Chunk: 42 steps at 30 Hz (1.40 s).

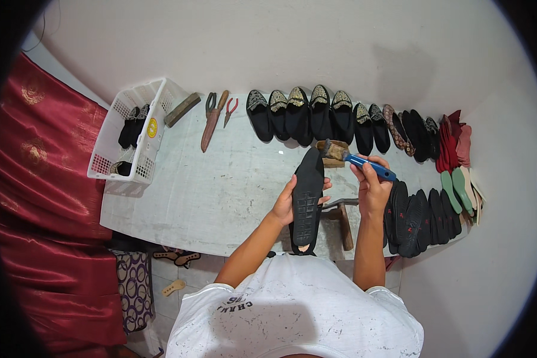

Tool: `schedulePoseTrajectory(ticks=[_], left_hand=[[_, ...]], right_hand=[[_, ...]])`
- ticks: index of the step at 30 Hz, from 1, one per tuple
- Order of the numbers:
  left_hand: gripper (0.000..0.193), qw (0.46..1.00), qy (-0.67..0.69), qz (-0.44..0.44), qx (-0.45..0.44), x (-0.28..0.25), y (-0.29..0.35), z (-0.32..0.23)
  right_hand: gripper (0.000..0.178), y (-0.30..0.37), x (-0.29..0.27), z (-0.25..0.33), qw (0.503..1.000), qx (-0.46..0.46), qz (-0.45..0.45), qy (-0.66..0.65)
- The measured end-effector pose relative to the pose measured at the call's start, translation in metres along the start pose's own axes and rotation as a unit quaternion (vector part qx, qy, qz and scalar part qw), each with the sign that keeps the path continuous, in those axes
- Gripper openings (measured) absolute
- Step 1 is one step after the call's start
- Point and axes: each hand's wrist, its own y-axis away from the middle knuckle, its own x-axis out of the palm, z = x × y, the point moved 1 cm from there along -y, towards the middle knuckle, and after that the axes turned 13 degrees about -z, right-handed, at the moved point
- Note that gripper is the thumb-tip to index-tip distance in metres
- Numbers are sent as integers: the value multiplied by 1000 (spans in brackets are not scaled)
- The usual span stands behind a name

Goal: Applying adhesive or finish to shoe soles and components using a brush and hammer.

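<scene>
My left hand (284, 206) is wrapped round a black shoe (308, 185), which it holds sole up with the toe pointing away from me. A grid tread shows on the heel half of the sole. In my right hand (373, 186) is a paintbrush (358, 162) with a blue handle. Its brown, crusted bristle end lies beside the shoe's toe; whether it touches the sole I cannot tell. Beneath the brush, partly hidden, sits a brownish block or container (335, 162). A hammer (345, 227) lies on the table between my two forearms.
Finished shoes (298, 113) line the table's back edge. Black soles (410, 224) and green insoles (453, 191) lie at the right, near red fabric (447, 154). At the left stand a white basket (144, 160) with shoes, a dark block (183, 110), a sheathed tool (210, 128) and red pliers (230, 112).
</scene>
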Motion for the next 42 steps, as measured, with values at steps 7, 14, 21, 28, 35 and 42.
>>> schedulePoseTrajectory(ticks=[7,14,21,28,35,42], left_hand=[[72,1000,-2,10,17,1,-1,2],[64,999,-35,-11,24,2,0,1],[62,988,-141,-59,38,11,4,1],[80,990,-125,-51,32,15,4,0],[76,989,-140,-29,40,17,2,-1],[70,987,-138,-79,18,10,2,2]], right_hand=[[17,28,31,22,943,-217,90,238],[17,44,52,29,873,-344,131,320],[18,61,59,31,836,-388,147,359],[15,61,44,35,891,-282,165,316],[12,37,42,57,923,-260,82,272],[15,46,55,30,845,-394,136,334]])
